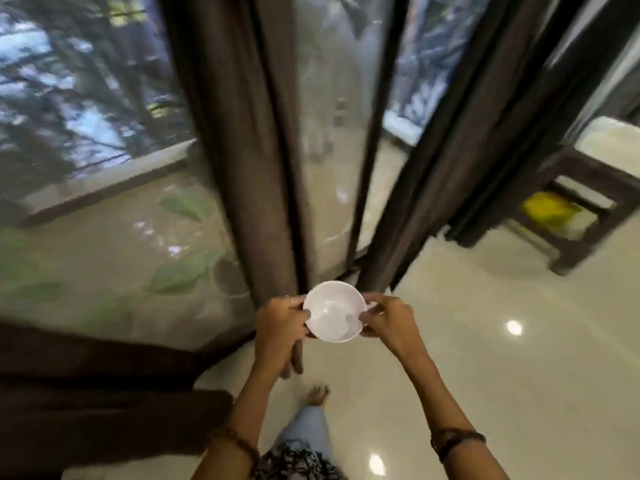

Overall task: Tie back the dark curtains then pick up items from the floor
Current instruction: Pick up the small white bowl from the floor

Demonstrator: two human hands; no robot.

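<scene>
Curtains (239, 140) in dark brown hang bunched in the middle of the frame, with another dark panel (460, 147) off to the right, both reaching down to the glossy floor (502, 341). We've got a small white bowl (334, 311) at lower center, held up above the floor: our left hand (282, 323) grips its left rim, our right hand (388, 317) pinches the right rim. Sheer leaf-print fabric (114, 258) fills the left side, and a dark wooden stool (585, 202) sits at the right edge.
</scene>
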